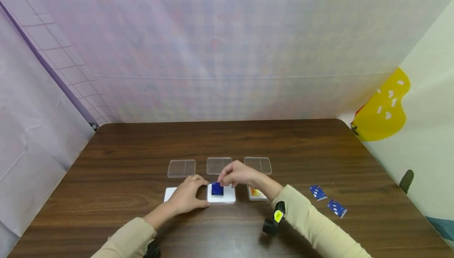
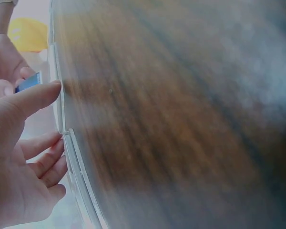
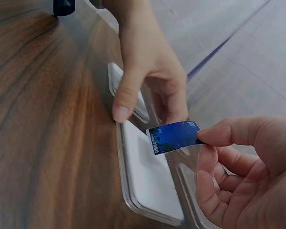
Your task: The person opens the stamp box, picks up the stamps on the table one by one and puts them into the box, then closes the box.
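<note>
Between the thumb and index finger of my right hand (image 1: 239, 173) is pinched a small blue printed packet (image 3: 176, 136), with white lettering along one end. The packet hangs over the middle clear plastic case (image 1: 228, 197), which has a white top surface inside. My left hand (image 1: 187, 195) spans this case's left end, thumb at the near corner and index finger at the far one. In the left wrist view the thumb tip (image 2: 55, 90) lies right at the case's rim. Part of the left case (image 1: 169, 193) is hidden behind the left hand.
Three clear lids, the left one (image 1: 181, 168) among them, lie in a row behind the cases. A right case (image 1: 256, 193) with an orange picture sits under my right forearm. Two blue packets (image 1: 318, 192) lie on the wooden table (image 1: 149, 143) at the right.
</note>
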`<action>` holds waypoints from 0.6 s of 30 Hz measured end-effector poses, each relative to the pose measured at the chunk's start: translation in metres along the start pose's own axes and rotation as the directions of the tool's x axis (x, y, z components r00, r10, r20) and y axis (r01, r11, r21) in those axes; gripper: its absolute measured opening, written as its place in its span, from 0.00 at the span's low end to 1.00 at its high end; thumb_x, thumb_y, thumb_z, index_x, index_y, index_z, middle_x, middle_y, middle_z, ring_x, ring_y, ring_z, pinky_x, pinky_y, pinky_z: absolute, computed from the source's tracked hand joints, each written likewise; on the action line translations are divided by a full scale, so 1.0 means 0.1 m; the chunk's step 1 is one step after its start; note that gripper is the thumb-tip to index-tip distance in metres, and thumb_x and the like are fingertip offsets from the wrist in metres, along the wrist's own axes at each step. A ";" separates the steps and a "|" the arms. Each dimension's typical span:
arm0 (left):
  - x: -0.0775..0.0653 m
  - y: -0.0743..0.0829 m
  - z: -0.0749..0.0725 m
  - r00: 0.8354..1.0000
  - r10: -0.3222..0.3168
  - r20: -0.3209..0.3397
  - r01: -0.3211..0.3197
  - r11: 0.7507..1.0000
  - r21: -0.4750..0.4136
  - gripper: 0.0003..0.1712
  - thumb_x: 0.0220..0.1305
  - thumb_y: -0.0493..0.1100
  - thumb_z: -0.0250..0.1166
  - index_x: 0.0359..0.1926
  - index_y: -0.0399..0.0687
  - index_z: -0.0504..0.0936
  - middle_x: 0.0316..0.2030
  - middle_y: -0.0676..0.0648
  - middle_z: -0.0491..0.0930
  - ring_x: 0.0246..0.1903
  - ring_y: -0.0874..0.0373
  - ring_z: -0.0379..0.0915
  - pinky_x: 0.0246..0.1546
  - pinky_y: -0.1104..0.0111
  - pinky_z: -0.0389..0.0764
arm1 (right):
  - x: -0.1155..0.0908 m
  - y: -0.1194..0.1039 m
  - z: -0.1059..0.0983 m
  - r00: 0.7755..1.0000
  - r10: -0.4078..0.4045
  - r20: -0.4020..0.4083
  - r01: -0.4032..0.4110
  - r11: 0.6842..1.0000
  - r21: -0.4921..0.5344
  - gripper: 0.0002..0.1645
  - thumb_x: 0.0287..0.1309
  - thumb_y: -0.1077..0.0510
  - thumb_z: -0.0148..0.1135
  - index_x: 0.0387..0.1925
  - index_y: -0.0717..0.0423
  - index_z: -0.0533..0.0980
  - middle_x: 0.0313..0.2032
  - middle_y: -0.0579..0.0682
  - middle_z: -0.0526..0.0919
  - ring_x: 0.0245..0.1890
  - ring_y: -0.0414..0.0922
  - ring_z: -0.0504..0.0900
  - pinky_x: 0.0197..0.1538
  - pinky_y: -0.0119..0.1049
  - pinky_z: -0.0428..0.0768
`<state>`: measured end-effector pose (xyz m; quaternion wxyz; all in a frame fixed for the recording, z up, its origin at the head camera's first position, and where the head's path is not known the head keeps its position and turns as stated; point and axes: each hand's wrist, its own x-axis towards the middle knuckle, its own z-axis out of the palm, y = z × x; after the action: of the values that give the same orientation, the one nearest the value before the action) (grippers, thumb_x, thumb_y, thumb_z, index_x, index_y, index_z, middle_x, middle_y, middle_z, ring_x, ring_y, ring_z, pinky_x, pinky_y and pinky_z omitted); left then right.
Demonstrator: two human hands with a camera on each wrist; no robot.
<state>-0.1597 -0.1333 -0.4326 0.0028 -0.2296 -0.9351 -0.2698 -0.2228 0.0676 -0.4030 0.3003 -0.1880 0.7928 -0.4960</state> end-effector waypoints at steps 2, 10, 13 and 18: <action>0.00 0.00 0.00 1.000 -0.004 0.005 0.004 1.000 -0.001 0.31 0.41 0.48 0.73 0.46 0.36 0.77 0.41 0.45 0.74 0.45 0.50 0.68 0.47 0.57 0.72 | 0.02 0.00 0.04 1.000 0.005 -0.003 -0.005 1.000 0.004 0.11 0.41 0.67 0.60 0.31 0.69 0.79 0.26 0.46 0.81 0.25 0.39 0.71 0.24 0.27 0.70; 0.00 0.00 0.00 1.000 -0.017 0.008 0.017 1.000 -0.006 0.31 0.41 0.48 0.73 0.47 0.36 0.77 0.42 0.45 0.74 0.45 0.50 0.68 0.47 0.56 0.72 | 0.06 0.05 0.17 0.992 -0.046 -0.119 0.033 0.993 -0.111 0.07 0.38 0.69 0.62 0.26 0.65 0.81 0.22 0.48 0.81 0.19 0.37 0.69 0.20 0.26 0.67; 0.00 0.00 0.00 1.000 -0.014 0.004 0.014 1.000 -0.005 0.31 0.41 0.48 0.73 0.46 0.37 0.77 0.41 0.46 0.74 0.45 0.50 0.68 0.47 0.56 0.72 | 0.06 0.07 0.20 0.979 -0.111 -0.169 0.074 0.975 -0.211 0.05 0.38 0.68 0.64 0.24 0.62 0.81 0.22 0.47 0.81 0.20 0.37 0.71 0.23 0.26 0.69; 0.00 0.00 0.00 1.000 -0.010 0.002 0.010 1.000 -0.006 0.31 0.41 0.48 0.73 0.46 0.37 0.77 0.42 0.46 0.74 0.45 0.50 0.68 0.48 0.56 0.72 | 0.07 0.10 0.22 0.965 -0.163 -0.205 0.095 0.947 -0.306 0.04 0.38 0.68 0.64 0.23 0.59 0.81 0.22 0.47 0.82 0.21 0.37 0.74 0.27 0.27 0.72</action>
<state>-0.1595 -0.1334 -0.4328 -0.0003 -0.2254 -0.9354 -0.2725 -0.2133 0.0529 -0.4216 0.1429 -0.2242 0.8725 -0.4098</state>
